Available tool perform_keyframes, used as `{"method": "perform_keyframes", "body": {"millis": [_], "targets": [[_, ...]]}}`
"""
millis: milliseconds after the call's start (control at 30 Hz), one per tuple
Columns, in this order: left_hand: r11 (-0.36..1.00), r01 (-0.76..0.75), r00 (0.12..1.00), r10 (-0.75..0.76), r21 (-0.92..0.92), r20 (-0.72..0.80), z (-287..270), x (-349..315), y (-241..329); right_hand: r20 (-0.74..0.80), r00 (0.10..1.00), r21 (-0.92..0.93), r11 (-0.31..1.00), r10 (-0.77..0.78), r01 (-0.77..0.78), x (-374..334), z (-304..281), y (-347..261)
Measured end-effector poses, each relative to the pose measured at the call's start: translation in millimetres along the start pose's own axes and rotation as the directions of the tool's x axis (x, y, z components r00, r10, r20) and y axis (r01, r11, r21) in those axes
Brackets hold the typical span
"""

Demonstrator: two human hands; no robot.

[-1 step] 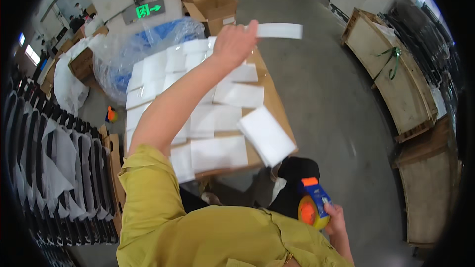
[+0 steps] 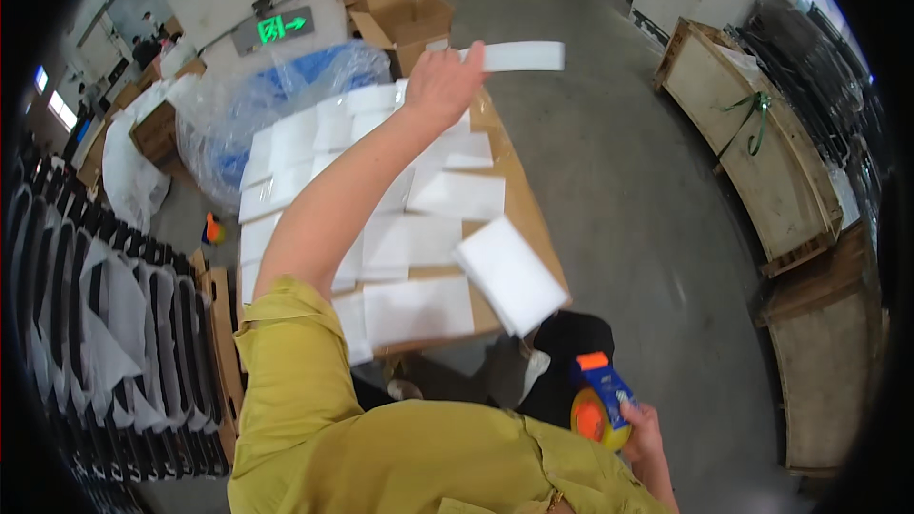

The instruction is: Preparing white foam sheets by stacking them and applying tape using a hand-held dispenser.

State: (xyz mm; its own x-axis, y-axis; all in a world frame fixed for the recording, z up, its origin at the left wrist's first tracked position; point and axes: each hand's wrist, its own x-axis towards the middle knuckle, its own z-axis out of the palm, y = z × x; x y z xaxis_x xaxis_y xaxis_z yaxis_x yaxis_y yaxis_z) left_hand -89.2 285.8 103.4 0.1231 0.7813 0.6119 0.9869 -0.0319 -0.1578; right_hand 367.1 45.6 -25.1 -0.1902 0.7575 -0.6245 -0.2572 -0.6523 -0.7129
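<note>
My left hand [image 2: 444, 86] reaches over the far end of the cardboard-topped table [image 2: 522, 181]. Its fingers are closed on a white flat piece [image 2: 524, 56], which sticks out to the right past the table's edge. Low at the right, my right hand [image 2: 645, 430] grips a blue tape dispenser [image 2: 606, 390] with an orange top and a yellow roll with an orange core. Several white rectangular pieces [image 2: 419, 308] lie in overlapping rows on the table. A thicker white stack [image 2: 511, 274] rests slantwise at the near right corner. My left forearm hides part of the rows.
An open cardboard box [image 2: 411, 21] stands beyond the table. Blue material under clear plastic [image 2: 286, 86] is at the far left. A rack of dark frames [image 2: 133, 352] stands at the left, and wooden crates [image 2: 762, 148] line the right side. Another orange dispenser [image 2: 213, 228] sits left of the table.
My left hand has moved slightly left with the white piece. The whole view has shifted a little. My right hand still holds the tape dispenser.
</note>
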Motion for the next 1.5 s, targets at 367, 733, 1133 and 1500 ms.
{"method": "perform_keyframes", "body": {"millis": [367,733,1133,1500], "targets": [[0.957,0.251,0.919,-0.282,0.145,0.277,186.9,21.0,-48.5,-0.108,0.981,-0.043,0.985,0.16,-0.165,21.0,-17.0,-3.7],[0.935,0.334,0.906,-0.353,0.118,0.234,183.8,10.2,-47.8,-0.047,0.976,-0.132,0.967,0.214,-0.219,15.0,-11.7,-15.3],[0.972,0.212,0.894,-0.233,0.098,0.383,177.1,19.6,-41.6,0.013,0.978,-0.194,0.96,0.21,-0.203,29.6,-13.9,-21.9],[0.978,0.075,0.947,-0.131,0.192,0.293,184.8,2.1,-39.6,-0.012,0.962,-0.235,0.934,0.274,-0.269,24.6,-20.5,-14.5]]}}
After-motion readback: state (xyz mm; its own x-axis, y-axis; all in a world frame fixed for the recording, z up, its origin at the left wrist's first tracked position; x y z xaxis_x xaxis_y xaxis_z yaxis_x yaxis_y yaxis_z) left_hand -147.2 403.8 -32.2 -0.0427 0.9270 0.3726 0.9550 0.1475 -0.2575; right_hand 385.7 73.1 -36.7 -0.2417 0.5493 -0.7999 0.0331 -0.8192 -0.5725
